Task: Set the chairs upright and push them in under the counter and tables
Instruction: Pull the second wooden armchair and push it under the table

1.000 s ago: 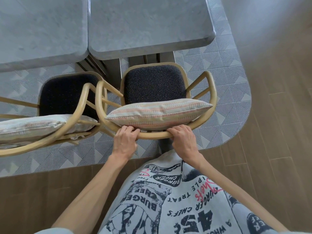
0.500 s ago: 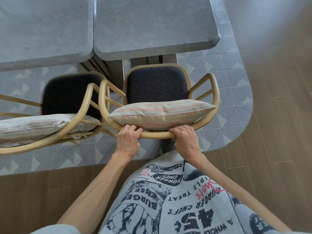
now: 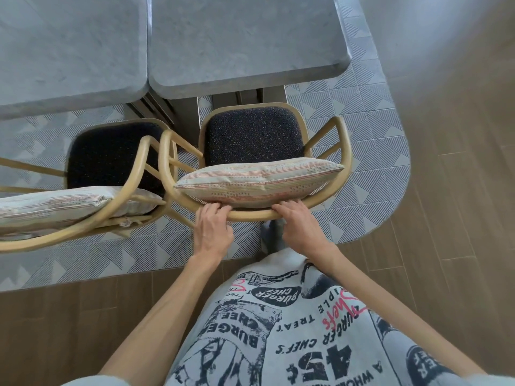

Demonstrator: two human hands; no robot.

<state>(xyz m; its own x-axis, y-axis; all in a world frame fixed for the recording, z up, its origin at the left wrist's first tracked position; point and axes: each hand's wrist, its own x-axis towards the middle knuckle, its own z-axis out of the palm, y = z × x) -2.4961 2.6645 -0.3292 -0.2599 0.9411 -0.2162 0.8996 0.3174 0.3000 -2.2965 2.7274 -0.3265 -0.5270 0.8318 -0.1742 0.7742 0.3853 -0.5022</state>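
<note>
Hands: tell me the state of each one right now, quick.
Left hand: closed, fingers curled over the chair rail.
Right hand: closed, gripping the same chair rail.

Your pale grey shirt [image 3: 278, 338] carries black "BURGER CHEF" print and pink script. Your sleeves [image 3: 89, 382] end short, leaving both forearms [image 3: 167, 302] bare.

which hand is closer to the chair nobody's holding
Left. The left hand grips the held chair's back rail on the side nearest the other chair; the right hand grips that rail farther from it.
</note>
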